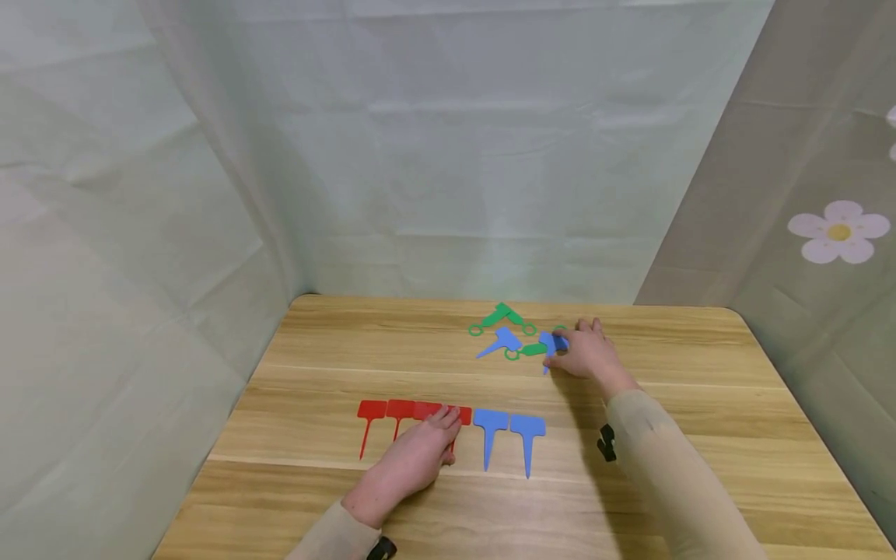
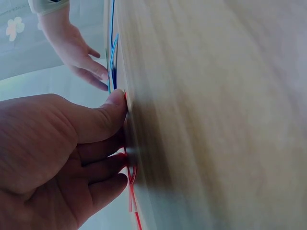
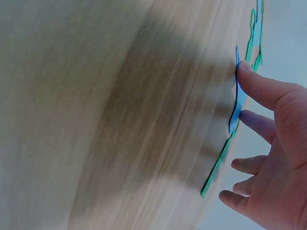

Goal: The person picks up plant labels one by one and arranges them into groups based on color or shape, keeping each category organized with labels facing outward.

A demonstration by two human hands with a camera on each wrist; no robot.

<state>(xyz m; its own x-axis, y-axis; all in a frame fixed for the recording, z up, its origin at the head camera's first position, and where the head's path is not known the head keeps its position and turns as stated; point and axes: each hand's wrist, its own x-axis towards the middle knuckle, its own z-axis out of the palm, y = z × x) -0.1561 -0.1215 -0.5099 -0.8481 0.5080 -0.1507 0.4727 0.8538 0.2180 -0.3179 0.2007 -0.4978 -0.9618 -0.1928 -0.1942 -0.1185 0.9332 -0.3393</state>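
Note:
Red T-shaped plant labels (image 1: 372, 409) lie in a row on the table, and my left hand (image 1: 418, 451) rests on the right-hand ones, its thumb and fingertips touching them in the left wrist view. Two blue T-shaped plant labels (image 1: 491, 420) continue that row to the right. Farther back, my right hand (image 1: 586, 351) pinches another blue plant label (image 3: 238, 96) by thumb and forefinger, the other fingers spread. Beneath it is a green tag with a ring end (image 1: 533, 350), partly covered. Left of this hand lies one more blue label (image 1: 507, 339).
Two green ring-ended tags (image 1: 495, 315) overlap near the table's back edge. A wooden table (image 1: 308, 389) is bounded by hanging cloth (image 1: 455, 155) behind and at both sides. Black pieces (image 1: 607, 443) show at the wrists.

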